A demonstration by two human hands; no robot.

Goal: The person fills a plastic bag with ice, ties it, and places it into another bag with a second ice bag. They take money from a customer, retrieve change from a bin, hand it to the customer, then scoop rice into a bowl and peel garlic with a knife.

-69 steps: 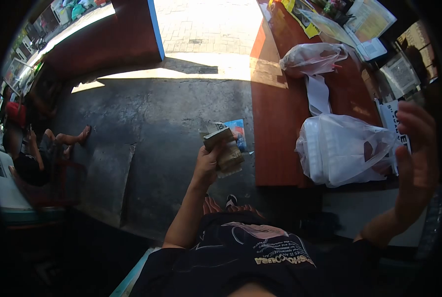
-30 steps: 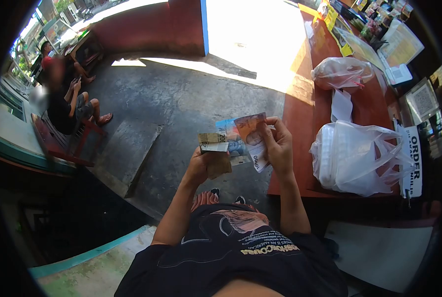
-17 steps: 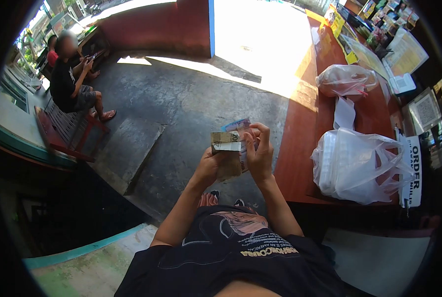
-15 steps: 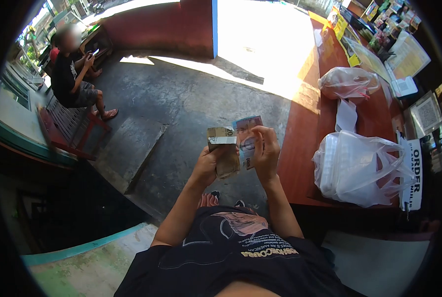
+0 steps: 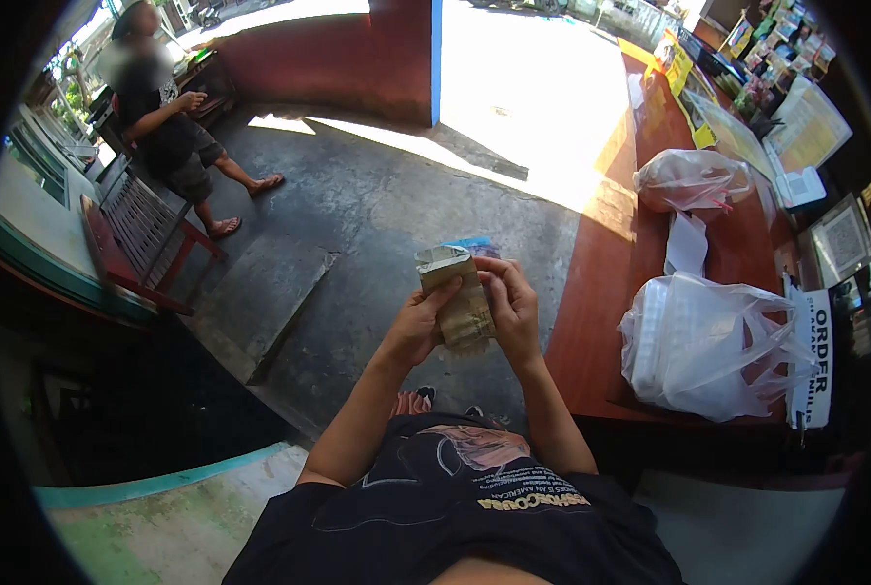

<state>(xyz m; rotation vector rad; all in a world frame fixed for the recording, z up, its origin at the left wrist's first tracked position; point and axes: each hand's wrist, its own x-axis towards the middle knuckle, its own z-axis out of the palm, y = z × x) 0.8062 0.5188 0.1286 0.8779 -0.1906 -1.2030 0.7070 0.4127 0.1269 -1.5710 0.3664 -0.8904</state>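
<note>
Glossy reddish wood-look ctr [image 5: 606,322], thin shiny plastic bag [image 5: 713,341], rough concrete flr [image 5: 377,210]

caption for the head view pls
Two hands hold folded banknotes beside a red counter with two bagged bundles

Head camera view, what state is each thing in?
Brown banknotes: folded, held
Blue banknote: mostly hidden behind them
Left hand: closed on brown banknotes
Right hand: fingers bent, at the notes
Large bag: filled, handles loose
Small bag: bulging, on counter
White paper: lying between bags
Bystander: standing

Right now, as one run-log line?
left hand: gripping folded banknotes | right hand: fingers at banknotes' edge | counter: larger bag, smaller bag
</note>
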